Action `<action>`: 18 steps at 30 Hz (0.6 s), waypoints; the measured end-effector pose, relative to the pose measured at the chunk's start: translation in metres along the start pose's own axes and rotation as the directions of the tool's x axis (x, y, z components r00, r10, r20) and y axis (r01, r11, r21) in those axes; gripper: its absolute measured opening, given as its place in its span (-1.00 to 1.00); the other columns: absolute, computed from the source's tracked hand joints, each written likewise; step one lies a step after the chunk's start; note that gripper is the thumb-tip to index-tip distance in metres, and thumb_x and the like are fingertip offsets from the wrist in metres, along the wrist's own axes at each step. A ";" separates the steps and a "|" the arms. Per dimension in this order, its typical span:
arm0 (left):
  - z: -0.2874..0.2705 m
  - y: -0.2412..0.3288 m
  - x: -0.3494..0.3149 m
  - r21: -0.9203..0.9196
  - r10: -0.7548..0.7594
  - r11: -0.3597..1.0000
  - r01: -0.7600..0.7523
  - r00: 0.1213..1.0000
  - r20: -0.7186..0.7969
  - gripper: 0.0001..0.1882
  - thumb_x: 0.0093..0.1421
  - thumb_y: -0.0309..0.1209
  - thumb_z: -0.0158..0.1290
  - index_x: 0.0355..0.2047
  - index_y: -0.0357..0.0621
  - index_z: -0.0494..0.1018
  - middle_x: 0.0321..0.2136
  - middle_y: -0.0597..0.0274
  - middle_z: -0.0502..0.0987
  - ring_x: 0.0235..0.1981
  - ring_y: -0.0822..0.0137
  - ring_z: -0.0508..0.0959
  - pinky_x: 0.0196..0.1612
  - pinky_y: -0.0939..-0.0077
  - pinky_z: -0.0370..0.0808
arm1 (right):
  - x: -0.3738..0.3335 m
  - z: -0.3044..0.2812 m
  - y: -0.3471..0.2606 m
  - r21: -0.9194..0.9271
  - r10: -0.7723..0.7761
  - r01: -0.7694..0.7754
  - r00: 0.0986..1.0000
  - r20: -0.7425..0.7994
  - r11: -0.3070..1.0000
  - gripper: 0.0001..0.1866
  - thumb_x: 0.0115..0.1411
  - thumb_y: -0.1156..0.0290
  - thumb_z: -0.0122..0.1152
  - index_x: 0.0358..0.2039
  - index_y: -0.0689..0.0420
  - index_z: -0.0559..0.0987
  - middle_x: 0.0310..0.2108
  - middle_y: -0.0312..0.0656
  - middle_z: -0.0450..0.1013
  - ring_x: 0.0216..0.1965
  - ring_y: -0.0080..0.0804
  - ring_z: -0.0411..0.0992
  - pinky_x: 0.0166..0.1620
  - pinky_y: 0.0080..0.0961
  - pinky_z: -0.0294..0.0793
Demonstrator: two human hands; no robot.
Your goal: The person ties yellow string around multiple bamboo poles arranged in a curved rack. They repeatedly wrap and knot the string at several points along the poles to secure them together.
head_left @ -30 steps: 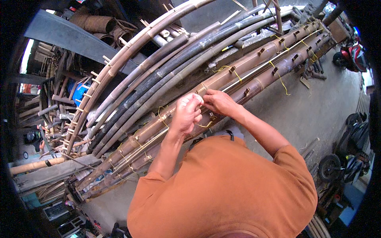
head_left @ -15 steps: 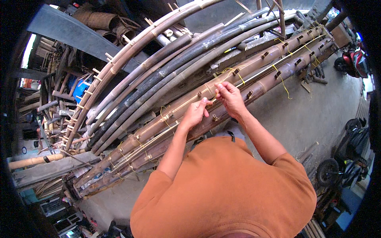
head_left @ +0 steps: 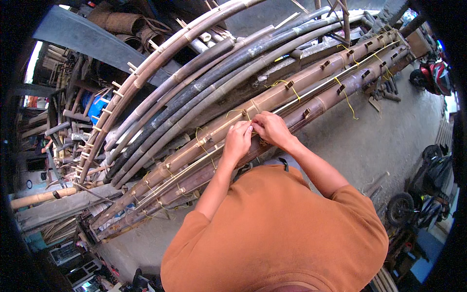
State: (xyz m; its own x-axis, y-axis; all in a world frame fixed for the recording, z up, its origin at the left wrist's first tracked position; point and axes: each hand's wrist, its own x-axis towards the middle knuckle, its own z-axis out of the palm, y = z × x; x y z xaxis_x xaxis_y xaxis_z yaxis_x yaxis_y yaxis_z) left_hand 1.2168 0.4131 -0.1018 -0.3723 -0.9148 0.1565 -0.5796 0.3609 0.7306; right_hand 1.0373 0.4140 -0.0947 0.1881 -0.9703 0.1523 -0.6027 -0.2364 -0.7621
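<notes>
Two long brown bamboo poles, a far one (head_left: 272, 96) and a near one (head_left: 317, 106), run side by side in front of me. Small pegs stick out along them, with yellow string tied at several. Thin pale strips (head_left: 208, 159) lie in the gap between the poles. My left hand (head_left: 237, 141) and my right hand (head_left: 273, 129) meet over this gap, both closed, fingertips pinched together. A yellow string (head_left: 234, 112) loops by a peg (head_left: 244, 112) and runs to the fingertips. The pinched part is hidden by my fingers.
Behind the poles lie curved dark bamboo lengths (head_left: 209, 82) and an arched frame with pegs (head_left: 127, 91). Sticks and offcuts are heaped at the left. A red motorbike (head_left: 436, 79) and a dark one (head_left: 402, 209) stand on the concrete floor (head_left: 379, 136) at the right.
My hands have come together and the right has moved left and down, closer to the poles. A yellow string loop now shows by the peg beyond my left hand.
</notes>
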 end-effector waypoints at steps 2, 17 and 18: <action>-0.004 -0.008 0.003 -0.062 -0.103 0.992 0.109 0.990 0.097 -0.75 0.27 -0.39 0.11 -0.13 -0.31 0.59 -0.22 -0.04 0.64 -0.20 0.09 0.63 -0.07 0.29 0.52 | -0.003 0.002 -0.003 0.001 0.007 -0.007 0.999 -0.046 1.000 -0.83 0.17 0.34 0.25 -0.37 0.19 0.62 -0.39 0.05 0.50 -0.28 0.13 0.49 -0.19 -0.08 0.49; -0.007 -0.008 0.006 -0.529 -0.324 0.777 0.341 0.937 0.127 -0.85 0.32 -0.39 0.07 -0.34 -0.18 0.55 -0.48 0.33 0.55 -0.44 0.49 0.49 -0.25 0.54 0.45 | -0.008 -0.001 0.009 -0.045 -0.222 0.220 0.973 -0.066 0.975 -0.91 0.14 0.41 0.26 -0.35 0.11 0.56 -0.39 -0.05 0.44 -0.33 0.08 0.49 -0.28 -0.09 0.50; -0.013 -0.006 0.007 -0.662 -0.359 0.624 0.415 0.905 0.229 -0.86 0.33 -0.39 0.01 -0.36 -0.13 0.49 -0.53 0.38 0.47 -0.49 0.52 0.42 -0.30 0.54 0.42 | -0.006 -0.003 0.009 -0.058 -0.227 0.225 0.973 -0.038 0.973 -0.90 0.13 0.41 0.26 -0.36 0.11 0.55 -0.39 -0.05 0.44 -0.33 0.08 0.49 -0.28 -0.08 0.50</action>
State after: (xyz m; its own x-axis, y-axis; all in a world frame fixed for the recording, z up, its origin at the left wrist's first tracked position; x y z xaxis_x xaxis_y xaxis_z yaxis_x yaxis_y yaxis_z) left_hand 1.2269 0.4019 -0.0971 -0.2948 -0.9158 -0.2726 -0.0365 -0.2743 0.9610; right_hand 1.0283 0.4173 -0.1008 0.2908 -0.8924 0.3450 -0.5893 -0.4511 -0.6703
